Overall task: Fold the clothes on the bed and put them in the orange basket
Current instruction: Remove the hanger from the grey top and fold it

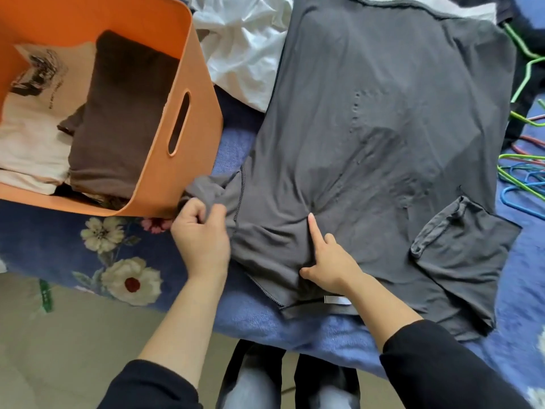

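the grey t-shirt [383, 128] lies spread flat on the bed [236, 314], its neck end nearest the person and its hem at the far side. the left hand [200, 240] is at the shirt's left edge, its fingers [194, 209] clenched round the bunched left sleeve [212, 190], pinching the cloth. the right hand [330, 267] rests on the shirt just inside the collar, index finger [314, 231] straight and pressing down into the fabric, thumb stuck out to the side; the other fingers look tucked under and grasp nothing i can make out. creases fan out over the shirt from that fingertip. the shirt's right sleeve [460, 240] lies flat on the bed, and a white label [336, 299] shows at the collar, just below the right wrist.

the orange basket [203, 93] stands on the bed just left of the shirt, its near corner touching the gripped sleeve. inside it are a folded brown garment [124, 119] and, further left, a cream printed garment [32, 128]. a crumpled white garment [241, 45] lies beside the shirt's far left edge, partly under it. coloured hangers [519, 172] are scattered just right of the shirt, with a dark garment [528, 28] beyond its far right corner.
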Available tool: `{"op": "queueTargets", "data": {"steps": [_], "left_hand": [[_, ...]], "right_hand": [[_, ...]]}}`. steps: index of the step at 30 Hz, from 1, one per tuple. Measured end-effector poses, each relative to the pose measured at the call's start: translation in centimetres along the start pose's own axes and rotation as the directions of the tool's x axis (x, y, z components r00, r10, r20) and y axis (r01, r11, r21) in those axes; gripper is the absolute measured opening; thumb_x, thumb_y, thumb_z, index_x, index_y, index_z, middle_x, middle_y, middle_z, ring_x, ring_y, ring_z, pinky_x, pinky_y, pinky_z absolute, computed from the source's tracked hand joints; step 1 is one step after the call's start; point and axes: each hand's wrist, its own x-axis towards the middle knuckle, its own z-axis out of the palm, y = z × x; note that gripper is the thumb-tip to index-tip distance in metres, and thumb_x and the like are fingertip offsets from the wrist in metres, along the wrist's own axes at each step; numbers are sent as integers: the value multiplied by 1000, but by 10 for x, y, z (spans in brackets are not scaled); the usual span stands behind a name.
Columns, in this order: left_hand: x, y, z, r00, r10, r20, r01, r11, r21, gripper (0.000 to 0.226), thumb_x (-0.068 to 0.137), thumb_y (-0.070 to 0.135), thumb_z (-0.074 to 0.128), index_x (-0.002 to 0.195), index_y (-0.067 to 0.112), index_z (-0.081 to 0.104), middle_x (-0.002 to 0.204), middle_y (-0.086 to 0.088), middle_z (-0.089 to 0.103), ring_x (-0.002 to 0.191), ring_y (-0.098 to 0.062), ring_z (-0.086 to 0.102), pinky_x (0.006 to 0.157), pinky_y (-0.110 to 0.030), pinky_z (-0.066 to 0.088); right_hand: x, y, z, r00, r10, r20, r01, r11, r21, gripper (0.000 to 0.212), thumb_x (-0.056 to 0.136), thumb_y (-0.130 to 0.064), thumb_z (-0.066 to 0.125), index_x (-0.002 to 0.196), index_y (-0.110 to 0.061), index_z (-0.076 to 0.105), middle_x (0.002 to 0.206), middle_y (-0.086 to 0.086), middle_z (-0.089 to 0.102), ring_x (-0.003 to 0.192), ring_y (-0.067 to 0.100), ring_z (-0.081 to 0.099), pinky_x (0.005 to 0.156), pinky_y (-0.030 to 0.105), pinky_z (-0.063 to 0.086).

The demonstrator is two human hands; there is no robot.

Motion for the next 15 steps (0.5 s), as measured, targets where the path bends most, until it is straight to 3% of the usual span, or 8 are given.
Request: {"op": "queueTargets", "data": {"steps": [2, 4, 5, 7, 9, 12, 14, 15], "left_hand": [[-8, 2, 11, 926, 324, 195, -362, 906, 217, 39, 68, -3, 55, 56, 18, 24, 60, 2, 22, 56, -10, 20, 54, -23, 21], [-12, 5, 19, 741, 502, 446, -634, 743, 217, 36, 65, -7, 55, 55, 15, 28, 62, 4, 28, 60, -16, 27, 57, -25, 22], [-13, 0, 22, 614, 514, 599, -728, 662, 178, 34, 65, -7, 56, 57, 15, 31, 68, 4, 40, 68, -19, 38, 63, -25, 28], [-12, -20, 21, 329, 367, 870, -871, 475, 128, 25, 65, -3, 58, 70, 17, 44, 122, -6, 60, 117, -28, 51, 93, -34, 41], [-13, -40, 8, 211, 126, 969, -933, 321, 161, 49, 63, 3, 61, 108, 18, 52, 150, -10, 39, 140, -33, 34, 107, -50, 37], [-13, -52, -10, 265, 6, 964, -929, 269, 254, 95, 58, 8, 68, 143, 25, 30, 148, -8, 40, 133, -34, 40, 104, -51, 41], [-17, -58, -16, 405, 35, 914, -877, 297, 377, 97, 59, 10, 74, 144, 25, 30, 134, -7, 45, 116, -31, 47, 93, -48, 48], [-18, -59, -19, 484, 22, 875, -821, 357, 445, 92, 63, 11, 75, 143, 25, 32, 124, -6, 46, 107, -30, 48, 86, -46, 50]], "right_hand": [[0, -1, 0, 1000, -4, 0, 4, 1000, 7, 112, 82, -31, 65, 147, -36, -26, 111, 3, 35, 108, 29, 50, 84, 36, 45], [-1, -3, 0, 1000, -14, 6, 14, 1000, 2, 110, 83, -31, 64, 148, -36, -24, 108, 1, 32, 107, 27, 49, 83, 35, 45], [-2, -2, 0, 1000, -17, 3, 17, 1000, 1, 108, 83, -31, 64, 149, -35, -21, 108, 1, 33, 106, 27, 48, 83, 35, 45], [-5, 2, 2, 999, -27, -28, 28, 999, 22, 97, 82, -31, 64, 154, -30, -1, 112, 1, 39, 107, 26, 49, 85, 36, 46], [-8, 10, 3, 997, -29, -77, 35, 995, 88, 61, 81, -30, 63, 136, -21, 39, 113, 2, 52, 105, 25, 53, 81, 34, 46], [-15, 18, 5, 990, 37, -136, -3, 970, 241, 17, 81, -24, 64, 88, -14, 52, 80, 0, 56, 78, 22, 53, 65, 31, 37], [-16, 21, 3, 986, 96, -136, -18, 874, 486, 15, 79, -21, 66, 82, -10, 58, 70, 1, 57, 66, 18, 52, 62, 29, 40], [-16, 18, -2, 986, 128, -108, -25, 750, 661, 15, 79, -24, 68, 81, -11, 61, 71, 2, 58, 65, 16, 52, 61, 27, 41]]}}
